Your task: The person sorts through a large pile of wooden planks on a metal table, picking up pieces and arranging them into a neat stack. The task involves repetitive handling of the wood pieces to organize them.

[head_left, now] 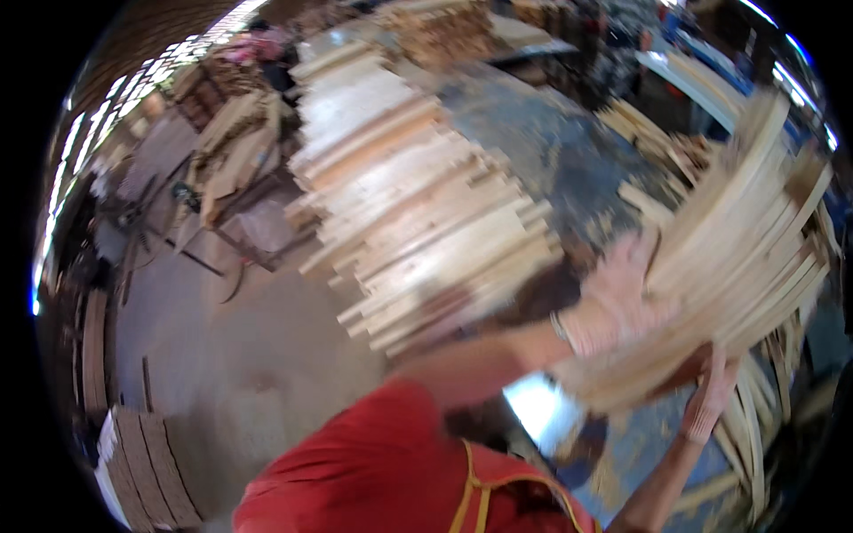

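Note:
A thick bundle of pale wooden slats (746, 240) is held up at the right, tilted and blurred by motion. My left hand (613, 302), in a light work glove, presses flat on the bundle's near side, and its arm reaches across from my red sleeve. From below, my right hand (711, 400), also gloved, grips the bundle's lower end. Both hands are on the slats.
A big stack of sawn wooden planks (409, 195) fills the middle. A metal-framed bench with wood pieces (235, 169) stands to the left and a wooden pallet (147, 462) lies at lower left. More slats (755, 444) lean at lower right. The floor (267, 355) is grey concrete.

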{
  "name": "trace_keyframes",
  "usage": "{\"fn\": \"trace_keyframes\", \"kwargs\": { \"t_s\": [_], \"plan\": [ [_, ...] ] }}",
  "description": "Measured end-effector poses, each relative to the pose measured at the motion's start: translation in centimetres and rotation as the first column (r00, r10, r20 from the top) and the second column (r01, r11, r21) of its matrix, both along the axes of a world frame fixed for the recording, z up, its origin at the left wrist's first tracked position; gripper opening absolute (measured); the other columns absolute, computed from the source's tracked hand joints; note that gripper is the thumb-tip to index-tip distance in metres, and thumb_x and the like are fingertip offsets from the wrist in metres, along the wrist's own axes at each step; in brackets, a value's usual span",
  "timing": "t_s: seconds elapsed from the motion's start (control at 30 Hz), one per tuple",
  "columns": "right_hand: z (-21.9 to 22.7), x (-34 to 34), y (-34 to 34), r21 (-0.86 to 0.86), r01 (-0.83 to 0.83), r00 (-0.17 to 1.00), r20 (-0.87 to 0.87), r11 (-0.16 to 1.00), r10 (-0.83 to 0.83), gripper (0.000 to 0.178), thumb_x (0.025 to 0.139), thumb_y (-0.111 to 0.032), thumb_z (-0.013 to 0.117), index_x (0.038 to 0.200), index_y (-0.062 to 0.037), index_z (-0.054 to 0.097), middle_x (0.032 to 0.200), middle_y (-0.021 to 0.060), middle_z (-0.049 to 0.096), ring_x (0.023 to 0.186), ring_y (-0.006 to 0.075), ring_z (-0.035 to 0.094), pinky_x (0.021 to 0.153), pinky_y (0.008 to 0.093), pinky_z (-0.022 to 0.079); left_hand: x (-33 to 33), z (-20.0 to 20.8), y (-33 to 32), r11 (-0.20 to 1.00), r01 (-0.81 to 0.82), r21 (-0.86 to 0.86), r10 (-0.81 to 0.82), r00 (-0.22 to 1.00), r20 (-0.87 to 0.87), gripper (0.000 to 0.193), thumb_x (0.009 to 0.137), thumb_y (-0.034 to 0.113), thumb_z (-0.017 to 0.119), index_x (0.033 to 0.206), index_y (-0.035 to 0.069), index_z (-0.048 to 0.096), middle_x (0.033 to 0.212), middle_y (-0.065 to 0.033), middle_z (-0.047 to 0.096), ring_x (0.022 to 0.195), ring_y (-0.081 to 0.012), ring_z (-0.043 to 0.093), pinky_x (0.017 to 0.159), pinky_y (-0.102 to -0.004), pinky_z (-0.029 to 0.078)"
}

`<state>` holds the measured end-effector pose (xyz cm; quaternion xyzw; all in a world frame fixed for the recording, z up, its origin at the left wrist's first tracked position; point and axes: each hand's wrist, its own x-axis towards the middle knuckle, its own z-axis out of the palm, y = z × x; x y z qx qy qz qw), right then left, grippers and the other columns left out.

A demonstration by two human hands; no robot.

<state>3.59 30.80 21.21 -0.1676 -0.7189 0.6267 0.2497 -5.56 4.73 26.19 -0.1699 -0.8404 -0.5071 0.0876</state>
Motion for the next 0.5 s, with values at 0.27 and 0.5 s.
{"fn": "trace_keyframes", "kwargs": {
  "t_s": [0.27, 0.5],
  "plan": [
    [-11.8, 7.4, -2.0, 0.539, -0.065, 0.992, 0.123, 0.84, -0.003, 0.054, 0.101, -0.017, 0.074, 0.15, -0.0012, 0.056, 0.135, 0.0142, 0.068, 0.114, 0.0192, 0.066, 0.1, 0.0359, 0.055, 3.7, -7.8, -8.4, 0.968, 0.218, -0.123, -0.202, 0.97, 0.136, 0.09, 0.093, 0.041, 0.078, 0.163, 0.002, 0.037, 0.159, -0.0175, 0.051, 0.145, -0.0337, 0.053, 0.119, -0.0411, 0.045],
    [-19.0, 13.6, -13.2, -0.422, -0.308, 0.875, 0.228, 0.853, 0.428, 0.062, 0.107, -0.038, 0.061, 0.158, -0.0049, 0.049, 0.156, 0.0246, 0.054, 0.15, 0.0344, 0.046, 0.127, 0.0455, 0.038, 3.1, -33.0, -18.8, 0.851, 0.499, -0.163, -0.496, 0.866, 0.061, 0.094, 0.1, 0.024, 0.063, 0.172, 0.002, 0.006, 0.168, -0.0223, 0.04, 0.147, -0.0343, 0.05, 0.115, -0.0399, 0.047]
  ]
}}
